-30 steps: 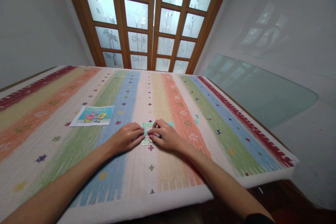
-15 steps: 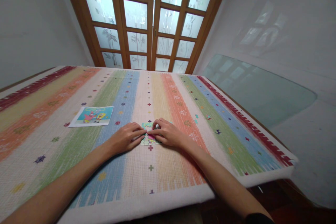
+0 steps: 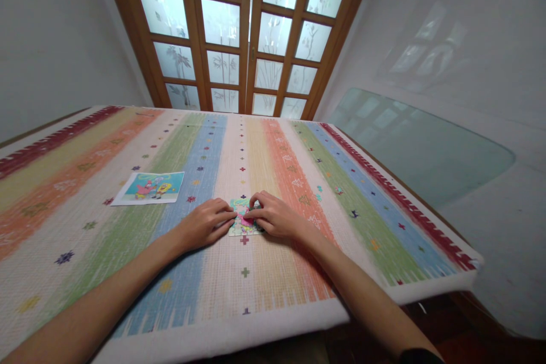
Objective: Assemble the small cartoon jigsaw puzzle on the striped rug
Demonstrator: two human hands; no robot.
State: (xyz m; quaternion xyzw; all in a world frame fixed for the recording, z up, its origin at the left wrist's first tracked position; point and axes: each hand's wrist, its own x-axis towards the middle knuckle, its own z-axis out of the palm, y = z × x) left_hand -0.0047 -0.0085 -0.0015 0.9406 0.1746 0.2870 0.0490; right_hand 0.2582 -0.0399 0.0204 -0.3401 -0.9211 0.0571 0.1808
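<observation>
A small, colourful jigsaw puzzle [image 3: 241, 228] lies on the striped tablecloth in front of me, partly covered by my fingers. From the left, my left hand [image 3: 212, 220] rests with its fingers stretched out, the tips at the puzzle's left edge. My right hand [image 3: 273, 216] reaches over the right side of the puzzle with bent fingers. Its fingertips are on or just beside a pink patch [image 3: 246, 219]. Whether a loose piece is between them is too small to make out.
A printed cartoon picture [image 3: 151, 188] lies to the left on the tablecloth [image 3: 226, 284]. Small teal jigsaw pieces [image 3: 319, 189] lie to the right, with another multicoloured piece [image 3: 339, 190] beyond. Wooden doors with frosted panes [image 3: 222, 23] stand behind the table.
My fingertips have drawn slightly apart, the left hand shifting a little left. More of the puzzle's middle, with the pink patch, now shows between them.
</observation>
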